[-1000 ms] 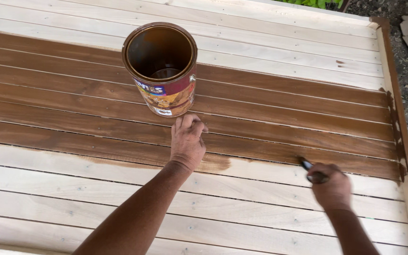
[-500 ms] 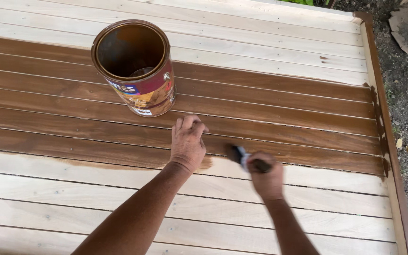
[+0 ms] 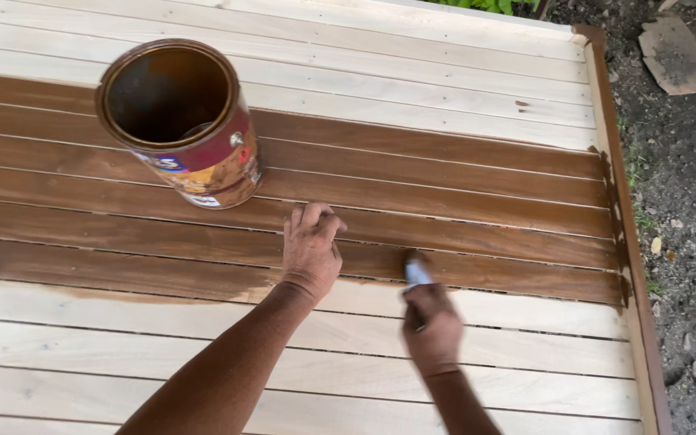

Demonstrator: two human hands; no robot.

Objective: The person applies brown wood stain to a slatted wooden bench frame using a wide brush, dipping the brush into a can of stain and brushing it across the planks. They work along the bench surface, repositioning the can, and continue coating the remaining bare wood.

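My left hand rests flat, fingers loosely curled, on the brown-stained slats of a wooden panel. An open stain can, brown inside with a red and yellow label, stands on the stained slats just up and left of that hand. My right hand grips a paintbrush whose bristles touch the lower edge of the stained band, right of my left hand. Below both hands the slats are bare pale wood.
The panel's right edge is a stained board, with dirt ground and small stones beyond it. A flat scrap of cardboard lies at the top right. Green leaves show at the top edge.
My right hand has swept the brush leftwards along the edge of the stained band, from the right side towards my left hand. My left hand has stayed planted; the view has shifted.
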